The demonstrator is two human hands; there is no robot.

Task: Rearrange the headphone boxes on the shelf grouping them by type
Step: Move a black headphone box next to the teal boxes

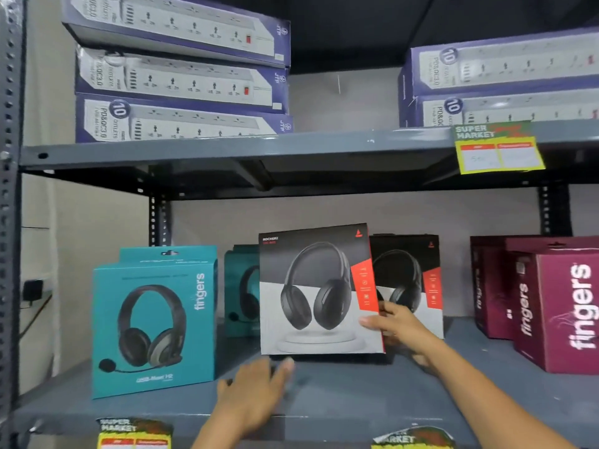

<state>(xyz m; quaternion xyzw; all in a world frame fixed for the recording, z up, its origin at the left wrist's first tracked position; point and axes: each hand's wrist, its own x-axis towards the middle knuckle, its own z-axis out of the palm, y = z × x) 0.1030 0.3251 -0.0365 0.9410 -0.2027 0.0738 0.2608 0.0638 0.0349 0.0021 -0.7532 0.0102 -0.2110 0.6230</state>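
A black, white and red headphone box (319, 290) stands upright at the middle of the lower shelf (356, 393). My right hand (398, 325) grips its lower right edge, thumb on the front. My left hand (256, 390) lies flat and open on the shelf just below the box's lower left corner, apart from it. A second box of the same kind (408, 277) stands behind on the right. A teal headset box (152, 322) stands at the left with another right behind it, and a third teal box (241, 290) is half hidden behind the held box.
Maroon boxes (557, 306) fill the shelf's right end. Blue power-strip boxes are stacked on the upper shelf at left (181, 79) and right (499, 82). Yellow price tags hang from the upper (499, 150) and lower (133, 432) shelf edges. A steel upright (9, 222) bounds the left side.
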